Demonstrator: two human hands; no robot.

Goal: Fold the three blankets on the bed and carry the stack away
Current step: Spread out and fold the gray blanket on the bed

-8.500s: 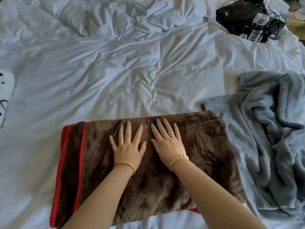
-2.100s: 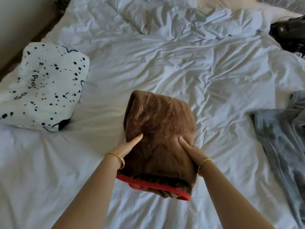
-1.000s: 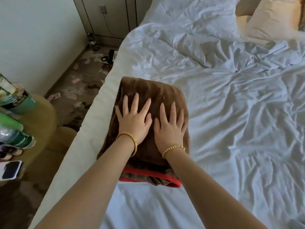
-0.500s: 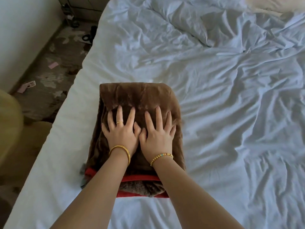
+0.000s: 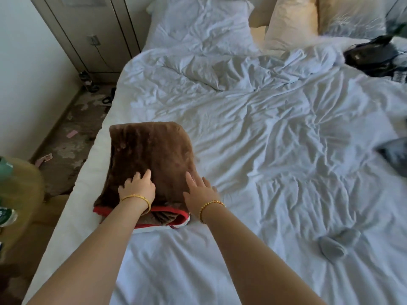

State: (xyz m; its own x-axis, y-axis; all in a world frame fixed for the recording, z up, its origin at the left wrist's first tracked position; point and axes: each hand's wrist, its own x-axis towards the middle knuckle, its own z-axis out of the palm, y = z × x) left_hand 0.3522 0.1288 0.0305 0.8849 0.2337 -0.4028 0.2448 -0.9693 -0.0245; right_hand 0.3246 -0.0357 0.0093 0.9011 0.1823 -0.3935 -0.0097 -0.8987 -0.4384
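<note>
We find no text, label, brand or number that can be read anywhere in this view. The green-and-white packaging (image 5: pixel 6 213) at the left edge carries some print, but it is far too blurred for us to make out.

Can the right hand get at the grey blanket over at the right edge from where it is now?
Probably not without stepping over. The right hand rests by the brown blanket near the bed's left side; the grey blanket lies across open sheet, nothing blocking, only far.
</note>
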